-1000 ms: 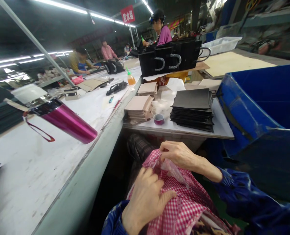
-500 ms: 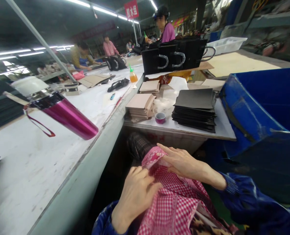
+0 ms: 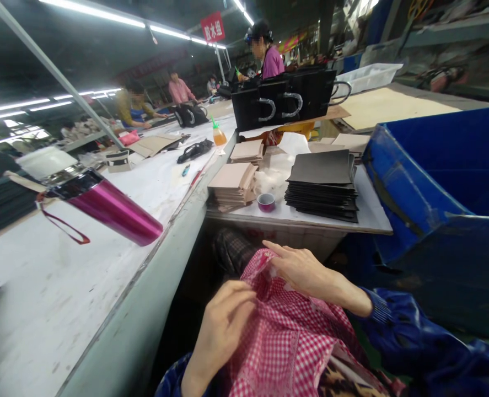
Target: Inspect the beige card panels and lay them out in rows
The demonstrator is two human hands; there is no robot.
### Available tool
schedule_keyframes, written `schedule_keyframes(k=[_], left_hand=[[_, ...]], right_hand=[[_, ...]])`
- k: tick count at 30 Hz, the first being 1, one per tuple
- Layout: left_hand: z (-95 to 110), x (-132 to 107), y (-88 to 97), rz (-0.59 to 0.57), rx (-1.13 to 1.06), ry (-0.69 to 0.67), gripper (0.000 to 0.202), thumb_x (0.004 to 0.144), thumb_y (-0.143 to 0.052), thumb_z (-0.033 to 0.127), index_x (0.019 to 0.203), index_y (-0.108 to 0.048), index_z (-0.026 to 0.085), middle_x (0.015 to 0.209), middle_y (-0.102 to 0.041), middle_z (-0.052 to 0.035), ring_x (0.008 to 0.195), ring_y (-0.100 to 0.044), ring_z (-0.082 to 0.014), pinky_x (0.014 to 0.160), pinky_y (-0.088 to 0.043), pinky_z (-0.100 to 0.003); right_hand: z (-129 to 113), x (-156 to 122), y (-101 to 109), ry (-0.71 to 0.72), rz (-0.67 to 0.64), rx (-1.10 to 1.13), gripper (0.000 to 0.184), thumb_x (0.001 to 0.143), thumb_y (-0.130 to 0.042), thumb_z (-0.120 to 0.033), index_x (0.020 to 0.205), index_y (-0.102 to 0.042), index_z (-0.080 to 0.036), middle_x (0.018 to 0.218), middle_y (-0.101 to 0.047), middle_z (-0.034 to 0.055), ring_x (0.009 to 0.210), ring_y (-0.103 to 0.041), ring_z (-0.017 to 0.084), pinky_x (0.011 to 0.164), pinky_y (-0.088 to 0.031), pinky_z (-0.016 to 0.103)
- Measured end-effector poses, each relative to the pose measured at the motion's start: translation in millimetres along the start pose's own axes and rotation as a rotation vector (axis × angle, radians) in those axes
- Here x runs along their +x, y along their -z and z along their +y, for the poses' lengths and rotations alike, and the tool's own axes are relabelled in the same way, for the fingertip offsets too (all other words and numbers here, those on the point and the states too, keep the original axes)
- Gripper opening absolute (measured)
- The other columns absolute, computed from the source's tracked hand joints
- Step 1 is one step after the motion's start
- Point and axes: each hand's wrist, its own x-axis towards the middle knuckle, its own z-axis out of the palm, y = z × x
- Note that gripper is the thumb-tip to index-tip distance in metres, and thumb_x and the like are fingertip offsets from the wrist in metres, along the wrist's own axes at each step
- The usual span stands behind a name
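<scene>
My hands are in my lap over a pink-and-white gingham cloth (image 3: 285, 342), perhaps an apron. My left hand (image 3: 223, 325) curls its fingers onto a fold of the cloth. My right hand (image 3: 304, 273) lies above it with fingers extended, the fingertips near the gathered top of the fold. A small pale scrap shows in the fold, too small to name. Blue sleeves cover both forearms.
To my left runs a long white work table (image 3: 62, 286) with a magenta metal tumbler (image 3: 116, 214). Ahead, a small table (image 3: 310, 220) holds black sheets (image 3: 322, 187), beige card stacks (image 3: 231, 184) and a small cup (image 3: 266, 202). A blue bin (image 3: 434, 165) stands right. Co-workers sit further off.
My left hand has drawn back down and to the left from the fold. The pale translucent piece visible earlier now shows only as a small scrap. My right hand has barely moved.
</scene>
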Motion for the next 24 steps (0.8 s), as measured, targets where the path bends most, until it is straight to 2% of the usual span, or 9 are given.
schedule_keyframes(k=[2,3,7,10,12,16,18,21,24], left_hand=[[-15.9,-8.8,0.9,0.194,-0.093,0.115,0.023,0.091,-0.047,0.029,0.105,-0.063,0.021,0.114,-0.059,-0.0073,0.101,-0.058,-0.0184,0.085,-0.05,-0.033],[-23.9,-12.4,-1.0,0.225,-0.079,0.179,0.026,0.089,-0.05,0.03,0.111,-0.06,0.021,0.115,-0.058,-0.0076,0.099,-0.059,-0.0191,0.083,-0.051,-0.034],[-45.4,-15.8,-16.5,0.078,0.009,0.337,0.027,0.085,-0.052,0.031,0.106,-0.062,0.018,0.105,-0.064,-0.008,0.096,-0.061,-0.0226,0.085,-0.05,-0.04],[-46.9,-11.1,-23.0,-0.012,-0.011,0.392,0.026,0.086,-0.05,0.032,0.102,-0.065,0.017,0.1,-0.067,-0.0073,0.091,-0.063,-0.0216,0.082,-0.049,-0.036],[-42.1,-10.0,-20.0,0.001,-0.024,0.364,0.025,0.088,-0.048,0.032,0.094,-0.066,0.017,0.092,-0.068,-0.0057,0.084,-0.063,-0.0197,0.076,-0.048,-0.032],[-23.9,-14.9,-0.4,0.291,-0.021,0.284,0.03,0.092,-0.043,0.035,0.075,-0.06,0.018,0.073,-0.06,-0.0007,0.069,-0.055,-0.0145,0.065,-0.043,-0.026],[-14.9,-14.9,8.4,0.374,-0.018,0.299,0.029,0.092,-0.044,0.037,0.074,-0.057,0.018,0.07,-0.057,0.0008,0.065,-0.052,-0.0134,0.062,-0.041,-0.025],[-10.1,-5.6,8.9,0.268,-0.012,0.324,0.02,0.09,-0.046,0.034,0.087,-0.06,0.019,0.076,-0.062,-0.0002,0.069,-0.057,-0.0149,0.065,-0.043,-0.026],[-17.2,11.5,-5.5,0.174,0.058,0.296,0.021,0.087,-0.049,0.024,0.104,-0.06,0.019,0.094,-0.064,-0.0036,0.085,-0.061,-0.0182,0.076,-0.045,-0.03]], right_hand=[[0.3,1.4,5.0,-0.02,0.004,0.023,0.021,0.083,-0.054,-0.009,0.099,-0.066,-0.016,0.147,-0.036,0.0163,0.114,-0.057,0.035,0.083,-0.053,0.049],[0.4,2.1,5.7,-0.021,0.017,0.038,0.02,0.085,-0.053,-0.01,0.098,-0.067,-0.016,0.146,-0.038,0.016,0.113,-0.057,0.035,0.084,-0.053,0.047],[0.0,2.3,-0.1,0.004,0.119,0.102,0.024,0.085,-0.054,-0.01,0.104,-0.065,-0.018,0.145,-0.041,0.0123,0.111,-0.06,0.028,0.087,-0.053,0.039],[-2.5,-0.9,-5.0,0.056,0.23,0.14,0.023,0.087,-0.052,-0.012,0.105,-0.064,-0.021,0.147,-0.039,0.0088,0.109,-0.062,0.024,0.087,-0.054,0.036],[-5.7,-4.1,-4.8,0.078,0.293,0.152,0.02,0.089,-0.051,-0.014,0.103,-0.063,-0.019,0.15,-0.033,0.0105,0.108,-0.062,0.023,0.087,-0.054,0.036],[-13.3,-7.7,1.6,0.084,0.461,0.146,0.021,0.093,-0.047,-0.019,0.108,-0.062,-0.016,0.151,-0.027,0.0161,0.108,-0.062,0.026,0.086,-0.055,0.039],[-15.1,-5.6,2.8,0.103,0.536,0.151,0.022,0.094,-0.045,-0.021,0.11,-0.061,-0.017,0.15,-0.03,0.0161,0.112,-0.059,0.027,0.089,-0.054,0.041],[-13.9,2.4,-3.5,0.101,0.584,0.194,0.023,0.095,-0.044,-0.02,0.108,-0.062,-0.019,0.151,-0.03,0.0143,0.114,-0.058,0.026,0.089,-0.054,0.04],[-10.2,12.4,-13.9,0.05,0.564,0.217,0.025,0.094,-0.043,-0.018,0.107,-0.064,-0.018,0.149,-0.032,0.0152,0.112,-0.059,0.025,0.085,-0.055,0.039]])
